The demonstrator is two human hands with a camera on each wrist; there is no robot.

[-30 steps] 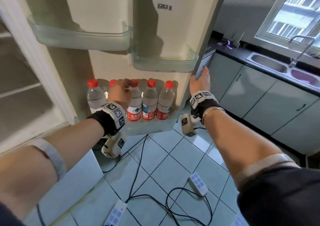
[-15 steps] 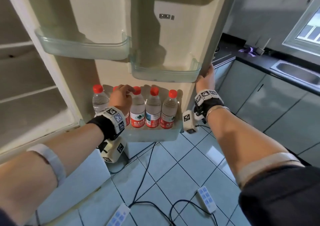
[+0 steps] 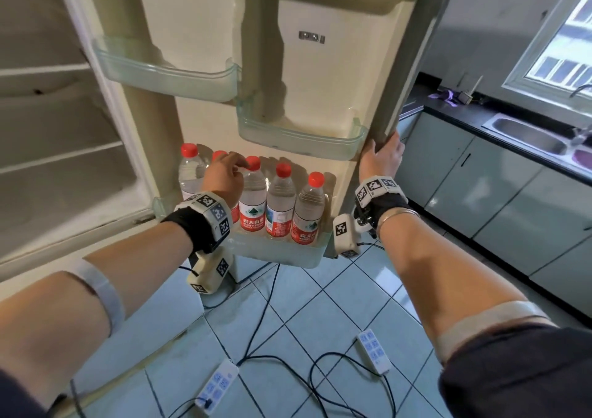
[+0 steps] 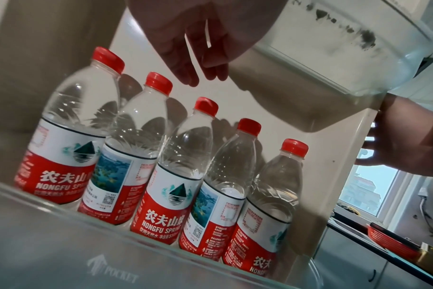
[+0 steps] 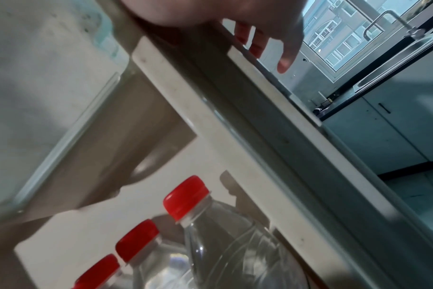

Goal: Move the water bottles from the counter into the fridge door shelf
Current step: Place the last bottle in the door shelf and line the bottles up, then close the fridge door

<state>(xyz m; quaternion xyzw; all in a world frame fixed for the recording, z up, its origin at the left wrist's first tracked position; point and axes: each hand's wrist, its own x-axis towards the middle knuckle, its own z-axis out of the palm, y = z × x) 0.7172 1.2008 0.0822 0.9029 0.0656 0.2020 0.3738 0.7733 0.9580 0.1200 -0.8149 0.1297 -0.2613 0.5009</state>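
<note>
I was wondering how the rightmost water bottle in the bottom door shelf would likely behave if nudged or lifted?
The rightmost water bottle looks full and capped, so probably heavy for its size. Tall and narrow, it might tip, though the bottom door shelf wall and its neighbour should brace it. Its thin clear plastic likely dents under a firm squeeze.

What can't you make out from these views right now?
- Second bottle: head view, the left hand covers most of it.
- Counter: only a strip shows in head view; the door hides the rest, so leftover bottles can't be ruled out.
- Right hand fingers: behind the door edge in head view.
</note>
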